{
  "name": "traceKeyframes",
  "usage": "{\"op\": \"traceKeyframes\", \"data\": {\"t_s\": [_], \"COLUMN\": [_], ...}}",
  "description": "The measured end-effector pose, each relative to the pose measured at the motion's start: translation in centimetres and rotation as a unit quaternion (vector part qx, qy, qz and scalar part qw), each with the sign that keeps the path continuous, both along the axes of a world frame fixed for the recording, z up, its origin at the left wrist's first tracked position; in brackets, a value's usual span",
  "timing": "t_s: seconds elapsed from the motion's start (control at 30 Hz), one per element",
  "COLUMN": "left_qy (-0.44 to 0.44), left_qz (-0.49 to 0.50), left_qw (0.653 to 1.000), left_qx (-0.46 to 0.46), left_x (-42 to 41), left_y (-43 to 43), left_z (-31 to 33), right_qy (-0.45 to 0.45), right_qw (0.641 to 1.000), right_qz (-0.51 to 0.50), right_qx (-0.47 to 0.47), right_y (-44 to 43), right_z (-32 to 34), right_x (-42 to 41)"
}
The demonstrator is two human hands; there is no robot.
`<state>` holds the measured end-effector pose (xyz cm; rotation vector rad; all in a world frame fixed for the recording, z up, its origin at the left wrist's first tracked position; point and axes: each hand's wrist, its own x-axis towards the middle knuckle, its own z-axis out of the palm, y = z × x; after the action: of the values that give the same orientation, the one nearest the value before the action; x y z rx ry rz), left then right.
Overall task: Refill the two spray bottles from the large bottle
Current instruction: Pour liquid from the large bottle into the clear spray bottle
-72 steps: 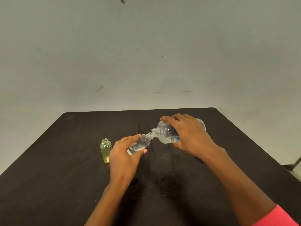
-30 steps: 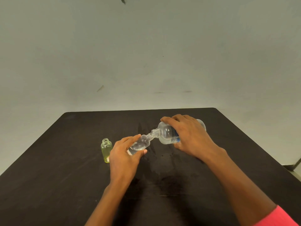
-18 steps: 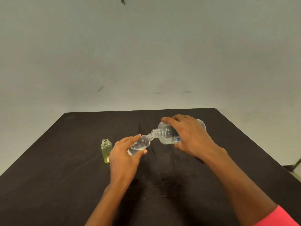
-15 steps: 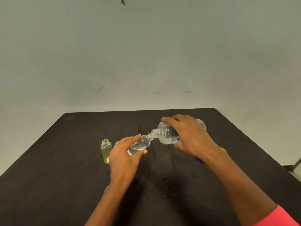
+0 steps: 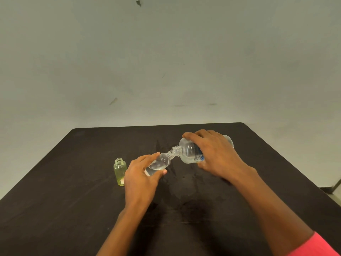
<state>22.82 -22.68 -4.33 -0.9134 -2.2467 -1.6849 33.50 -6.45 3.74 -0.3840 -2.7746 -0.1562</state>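
Observation:
My right hand [image 5: 217, 156] grips the large clear bottle [image 5: 188, 153], tipped on its side with its open neck pointing left. Its neck meets the mouth of a small clear spray bottle [image 5: 160, 163], which my left hand [image 5: 140, 178] holds tilted, fingers and thumb curled round its body. Clear liquid lies in the small bottle. A second small bottle, yellow-green and uncapped [image 5: 120, 171], stands upright on the table just left of my left hand.
Everything is on a dark table [image 5: 73, 209] with its far edge near a plain wall. Wet-looking streaks mark the tabletop [image 5: 184, 183] below the bottles. A metal leg shows at the far right edge [image 5: 336, 185].

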Motion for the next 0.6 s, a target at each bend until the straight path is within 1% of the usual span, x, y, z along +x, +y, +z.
{"op": "traceKeyframes", "data": {"t_s": [0.6], "left_qy": [0.006], "left_qz": [-0.002], "left_qw": [1.000], "left_qx": [0.001], "left_x": [-0.16], "left_y": [-0.06], "left_z": [-0.21], "right_qy": [0.004], "right_qw": [1.000], "right_qz": [0.002], "right_qx": [-0.001], "right_y": [-0.09], "right_z": [-0.09], "right_x": [-0.01]}}
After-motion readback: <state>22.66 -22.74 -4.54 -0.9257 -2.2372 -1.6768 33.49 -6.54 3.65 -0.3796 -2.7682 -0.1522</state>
